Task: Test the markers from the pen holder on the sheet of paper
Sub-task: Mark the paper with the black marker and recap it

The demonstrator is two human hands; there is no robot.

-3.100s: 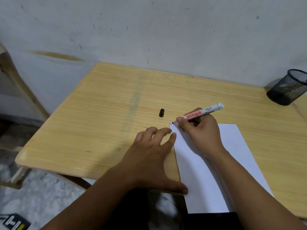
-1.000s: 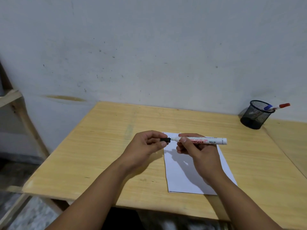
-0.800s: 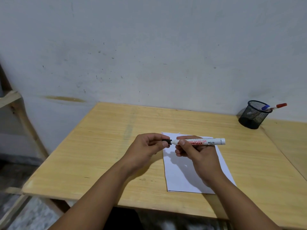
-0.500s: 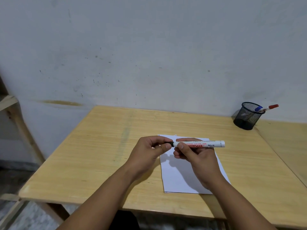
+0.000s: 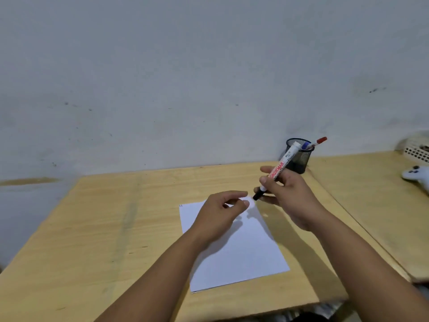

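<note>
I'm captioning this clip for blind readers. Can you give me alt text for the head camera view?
A right hand holds a capped white marker tilted over a sheet of paper on a wooden table, the left hand loosely curled beside it. A black mesh pen holder with two markers stands behind.

Red brand lettering on a white marker [image 5: 282, 167].
Reads "SNOWMAN" in red capitals along the barrel, running up from beside the thumb of the right hand [image 5: 286, 196]; last letter partly blurred. Further up the barrel, small dark print, too blurred to read. Faint short marks at the far left corner of the sheet of paper [image 5: 234, 249], not legible as any text.
</note>
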